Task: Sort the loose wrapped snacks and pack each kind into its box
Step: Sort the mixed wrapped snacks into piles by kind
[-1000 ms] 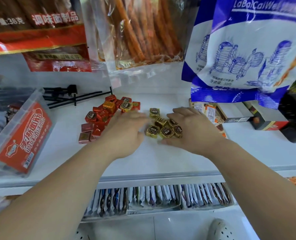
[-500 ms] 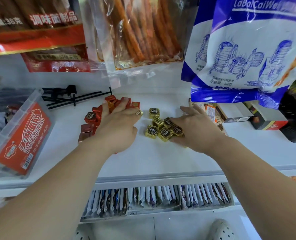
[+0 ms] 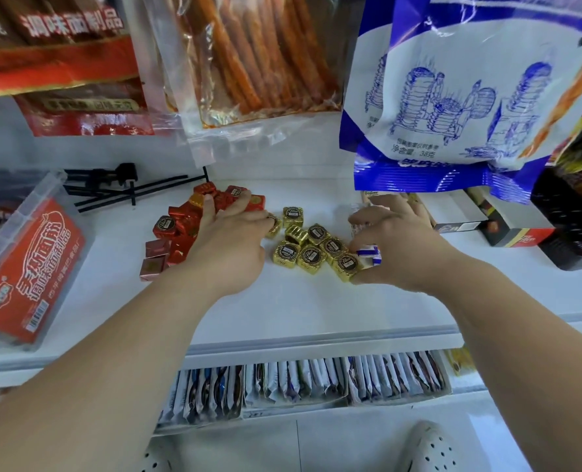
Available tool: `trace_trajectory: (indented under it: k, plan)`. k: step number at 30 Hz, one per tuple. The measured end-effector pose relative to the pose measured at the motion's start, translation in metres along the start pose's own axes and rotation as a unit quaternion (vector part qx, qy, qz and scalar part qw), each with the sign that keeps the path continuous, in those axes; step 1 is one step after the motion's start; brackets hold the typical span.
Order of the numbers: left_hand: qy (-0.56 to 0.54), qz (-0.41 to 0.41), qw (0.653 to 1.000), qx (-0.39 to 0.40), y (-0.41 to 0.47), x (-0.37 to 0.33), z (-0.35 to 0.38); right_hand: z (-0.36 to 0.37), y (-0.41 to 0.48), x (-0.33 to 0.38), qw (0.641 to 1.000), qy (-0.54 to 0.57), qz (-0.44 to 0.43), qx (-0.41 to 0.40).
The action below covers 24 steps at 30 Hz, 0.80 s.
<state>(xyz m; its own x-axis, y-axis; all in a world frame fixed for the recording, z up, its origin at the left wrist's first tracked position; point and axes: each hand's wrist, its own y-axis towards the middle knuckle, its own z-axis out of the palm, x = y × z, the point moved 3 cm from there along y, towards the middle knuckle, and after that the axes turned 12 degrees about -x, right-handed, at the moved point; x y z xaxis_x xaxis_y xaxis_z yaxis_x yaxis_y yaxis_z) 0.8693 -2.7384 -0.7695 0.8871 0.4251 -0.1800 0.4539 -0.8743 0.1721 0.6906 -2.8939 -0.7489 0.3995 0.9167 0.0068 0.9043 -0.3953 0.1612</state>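
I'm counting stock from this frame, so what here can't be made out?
Head view:
- Red snacks: the left hand covers part of the pile, so no count.
- Blue-and-white wrapper: mostly under the right hand; whether it is gripped is unclear.
- Boxes at right: tops hidden by the hanging blue bags; print too small.

On the shelf (image 3: 282, 311), one snack pile (image 3: 167, 229) lies left of centre, partly under the left hand (image 3: 230, 243). A second cluster (image 3: 311, 250) sits mid-frame between both hands, touching the right hand (image 3: 402, 247). A tilted box (image 3: 27, 267) lies far left.
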Motion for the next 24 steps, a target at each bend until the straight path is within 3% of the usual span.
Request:
trace_trajectory:
  k: [8,12,17,22,24]
  plan:
    - [-0.093,0.028,0.995,0.026,-0.004,-0.001,0.006,0.007,0.003,0.015,1.0,-0.001,0.005,-0.023]
    - [-0.078,0.023,0.997,-0.003,-0.005,0.002,0.004,0.0,0.007,0.006,0.996,0.046,0.026,-0.073]
    - [-0.042,-0.012,0.995,-0.088,-0.008,0.015,-0.006,-0.007,0.014,0.005,0.986,0.07,0.081,-0.128]
    - [-0.005,-0.115,0.976,-0.183,-0.016,0.047,-0.019,-0.003,0.023,0.028,0.996,0.002,0.071,-0.051]
    - [-0.023,-0.165,0.967,-0.193,-0.019,0.065,-0.023,-0.002,0.025,0.024,0.995,0.024,0.085,-0.047]
